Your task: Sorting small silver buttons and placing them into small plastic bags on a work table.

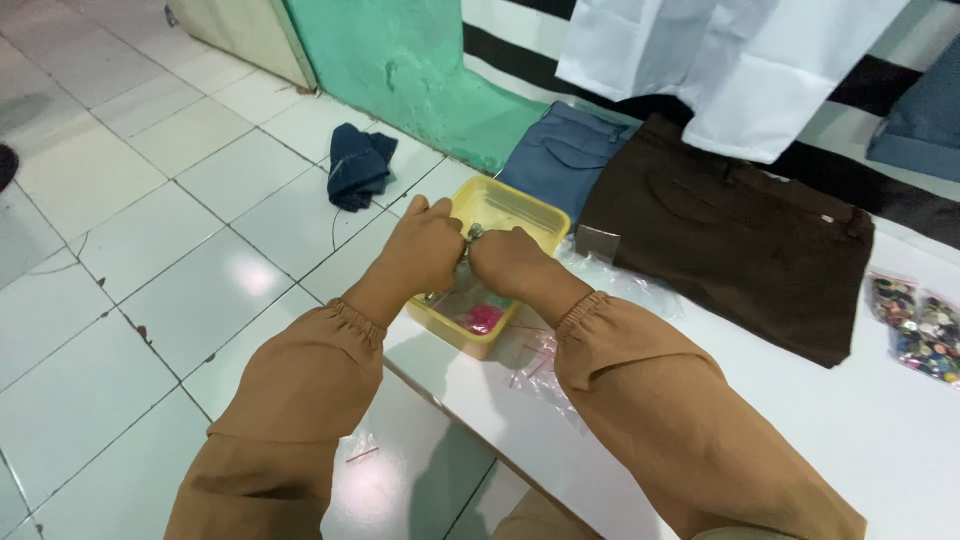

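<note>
Both hands, left (425, 245) and right (512, 262), pinch one small metal piece (472, 236) together over the yellow tray (520, 212) at the worktop (800, 420) edge, likely so bits drop in.

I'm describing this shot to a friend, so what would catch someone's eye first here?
Two hands, the left hand and right hand, meet over a yellow tray at the white table's near edge, pinching something small between them. Behind it lie folded brown trousers, and dark blue cloth sits on the tiled floor.
</note>
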